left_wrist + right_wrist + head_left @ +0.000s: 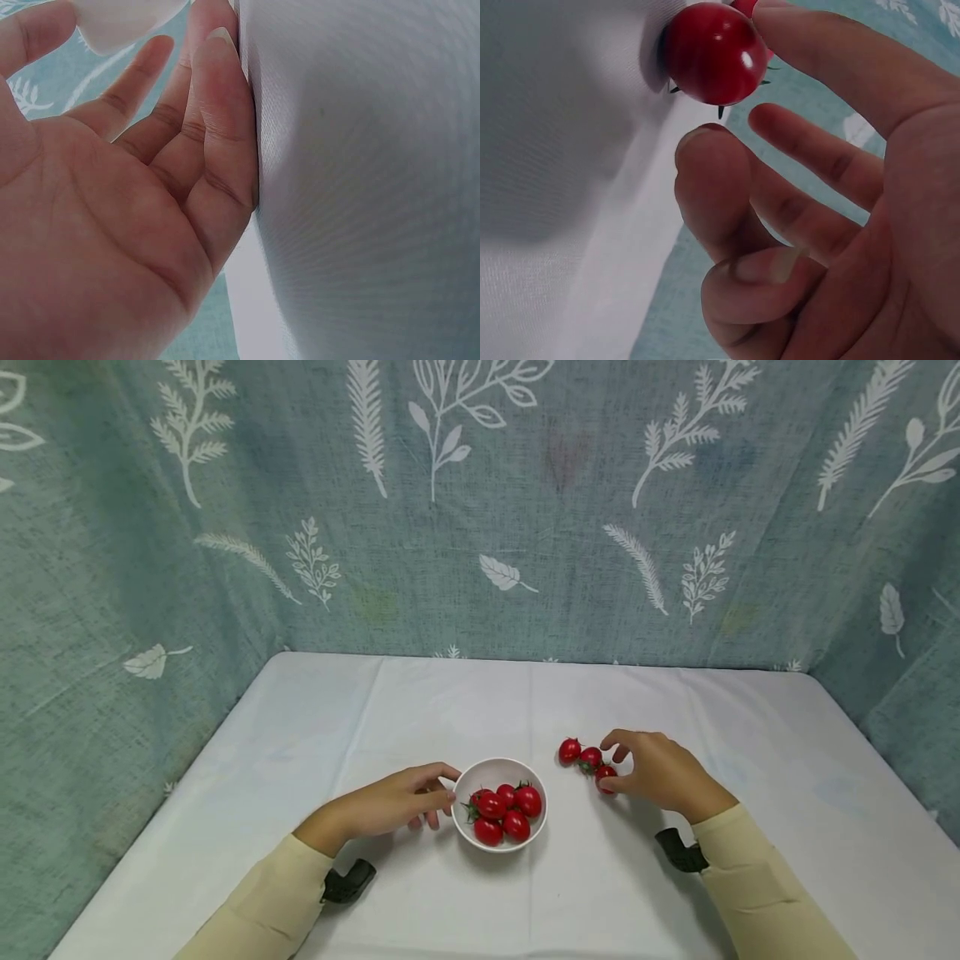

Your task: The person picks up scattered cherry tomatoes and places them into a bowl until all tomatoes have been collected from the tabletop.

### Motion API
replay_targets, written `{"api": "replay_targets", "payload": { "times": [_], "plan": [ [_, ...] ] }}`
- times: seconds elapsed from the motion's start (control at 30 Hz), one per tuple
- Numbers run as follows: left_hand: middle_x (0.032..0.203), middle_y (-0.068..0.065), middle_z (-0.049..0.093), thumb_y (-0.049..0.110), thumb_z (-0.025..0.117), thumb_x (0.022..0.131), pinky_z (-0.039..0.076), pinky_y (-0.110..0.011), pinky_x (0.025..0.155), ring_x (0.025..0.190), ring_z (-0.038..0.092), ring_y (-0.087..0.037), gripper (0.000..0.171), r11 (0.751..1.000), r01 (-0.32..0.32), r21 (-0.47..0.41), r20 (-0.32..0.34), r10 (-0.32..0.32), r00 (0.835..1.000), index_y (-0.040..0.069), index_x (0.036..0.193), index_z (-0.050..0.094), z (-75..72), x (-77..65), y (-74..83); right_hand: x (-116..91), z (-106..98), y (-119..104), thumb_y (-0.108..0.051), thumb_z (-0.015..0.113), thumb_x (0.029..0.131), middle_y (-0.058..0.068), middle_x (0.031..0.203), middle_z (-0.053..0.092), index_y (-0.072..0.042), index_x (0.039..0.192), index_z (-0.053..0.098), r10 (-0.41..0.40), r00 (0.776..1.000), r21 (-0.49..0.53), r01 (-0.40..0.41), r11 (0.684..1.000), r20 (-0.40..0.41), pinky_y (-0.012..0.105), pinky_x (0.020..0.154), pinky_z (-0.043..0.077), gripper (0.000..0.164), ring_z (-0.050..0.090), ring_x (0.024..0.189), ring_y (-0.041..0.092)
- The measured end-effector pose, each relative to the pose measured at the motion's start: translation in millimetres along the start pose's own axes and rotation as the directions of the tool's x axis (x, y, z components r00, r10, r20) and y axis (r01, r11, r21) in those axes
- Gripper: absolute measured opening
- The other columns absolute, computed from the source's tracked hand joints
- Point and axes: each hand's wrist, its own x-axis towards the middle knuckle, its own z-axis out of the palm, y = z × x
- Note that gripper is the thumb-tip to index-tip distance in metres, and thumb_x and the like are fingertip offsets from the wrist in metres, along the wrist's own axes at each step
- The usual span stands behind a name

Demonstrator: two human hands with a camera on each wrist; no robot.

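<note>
A white bowl (495,772) holds several small red tomatoes (517,825) with green stems. My left hand (390,802) is at the bowl's left side, thumb and index finger touching near the rim. In the left wrist view the thumb meets the bowl's wall (127,22), and the other fingers lie loosely bent against the table. To the right of the bowl, three tomatoes rest on the cloth. My right hand (663,772) reaches over the nearest tomato (605,778). Its thumb touches that tomato's side, while the index fingertip stands a little apart from it.
The table is covered with a white cloth (420,710). Beyond the nearest tomato lie a middle one (591,756) and a far one (569,750). A green-blue curtain (465,552) with white leaf prints hangs behind and at both sides.
</note>
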Motion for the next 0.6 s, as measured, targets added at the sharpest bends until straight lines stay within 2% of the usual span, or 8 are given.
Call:
{"api": "replay_targets", "payload": {
  "times": [0.23, 0.6],
  "plan": [
    [0.103, -0.006, 0.065, 0.039, 0.055, 0.102, 0.052, -0.034, 0.075, 0.087, 0.064, -0.02, 0.041, 1.0, -0.002, -0.003, -0.002, 0.002, 1.0, 0.018, 0.137, 0.053, -0.4, -0.4, -2.0, 0.9, 3.4, 3.4, -0.032, 0.085, 0.079, -0.002, 0.092, 0.07, -0.016, 0.104, 0.066, -0.033, 0.999, 0.028, 0.032, 0.999, 0.019, 0.032, 0.066, 0.047, 0.035, 0.059, 0.075, 0.013],
    [0.103, -0.006, 0.065, 0.038, 0.055, 0.102, 0.052, -0.034, 0.075, 0.087, 0.064, -0.02, 0.042, 1.0, -0.007, -0.008, 0.001, 0.007, 1.0, 0.017, 0.137, 0.053, 0.2, -0.6, -1.6, 0.2, 6.5, 2.3, -0.026, 0.086, 0.078, 0.0, 0.088, 0.069, -0.014, 0.104, 0.067, -0.024, 0.999, 0.028, 0.023, 0.999, 0.027, 0.03, 0.063, 0.047, 0.034, 0.057, 0.069, 0.013]
  ]
}}
